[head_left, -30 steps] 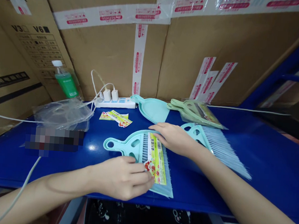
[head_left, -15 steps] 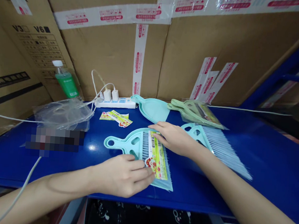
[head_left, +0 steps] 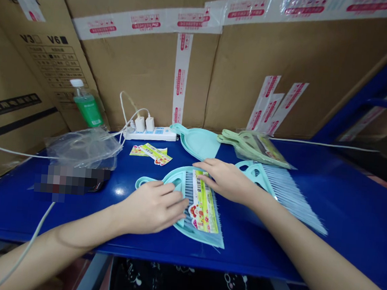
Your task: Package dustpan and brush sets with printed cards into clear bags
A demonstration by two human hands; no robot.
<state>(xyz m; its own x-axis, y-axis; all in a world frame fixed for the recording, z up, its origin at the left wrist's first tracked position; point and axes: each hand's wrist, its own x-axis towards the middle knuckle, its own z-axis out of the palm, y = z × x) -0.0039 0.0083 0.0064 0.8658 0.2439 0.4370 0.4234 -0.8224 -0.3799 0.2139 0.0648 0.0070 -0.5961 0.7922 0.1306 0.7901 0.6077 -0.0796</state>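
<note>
A light-blue dustpan [head_left: 186,236] lies near the front of the table with a light-blue hand brush [head_left: 181,178] nested in it. Over the bristles sits a yellow-green label card [head_left: 205,210] with flowers and a cartoon figure. My left hand [head_left: 155,207] is closed over the brush body, fingers bent, covering part of the handle. At the upper right, my right hand [head_left: 226,179] grips the dustpan rim, fingers at the outer edge and thumb at the card's top. Another light-blue brush [head_left: 290,193] lies beyond my right forearm. Farther back is an empty light-blue dustpan [head_left: 198,142].
A green brush and dustpan set [head_left: 258,148] lies bagged at the back. Two label cards [head_left: 152,153] are near a power strip [head_left: 154,134] with chargers and white cables. Clear plastic bags [head_left: 82,147] and a green bottle [head_left: 88,107] stand left. Cardboard [head_left: 135,69] walls the back.
My left hand has slid left and slightly up, off the lower corner of the label card and onto the brush body. My right hand stays in place.
</note>
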